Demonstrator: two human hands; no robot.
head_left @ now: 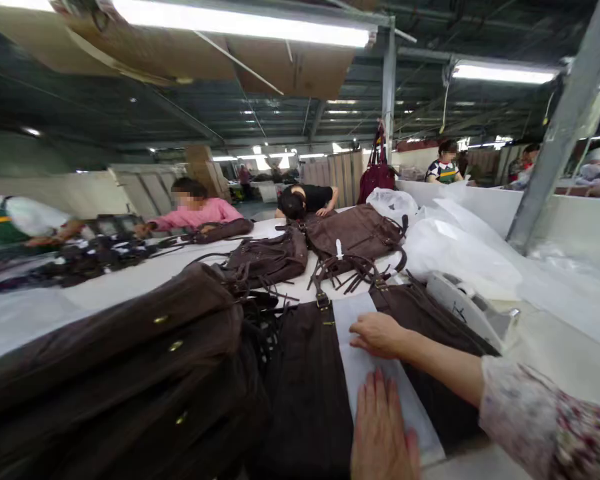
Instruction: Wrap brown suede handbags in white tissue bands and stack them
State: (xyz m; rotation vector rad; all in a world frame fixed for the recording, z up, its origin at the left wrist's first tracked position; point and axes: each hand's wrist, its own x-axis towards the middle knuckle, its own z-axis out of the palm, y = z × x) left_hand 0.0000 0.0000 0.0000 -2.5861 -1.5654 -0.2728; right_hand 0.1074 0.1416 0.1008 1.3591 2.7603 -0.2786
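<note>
A dark brown handbag (307,380) lies flat before me, its handles (347,263) toward the far side. Down its middle runs a long white sheet (356,360), paper or thin foam; I cannot tell which. My left hand (384,430) lies flat on the near part of this sheet, fingers stretched out. Farther up, my right hand (380,335) rests on the sheet with its fingers curled in. Whatever its fingertips may pinch is hidden. A white tag (339,249) stands out near the handles.
Large brown bags (130,360) are heaped at left. Two more brown bags, one a handbag (360,230), lie beyond. A grey tape dispenser-like object (467,310) stands at right beside clear plastic bags (455,247). Co-workers, one in a pink top (200,212), work across the table.
</note>
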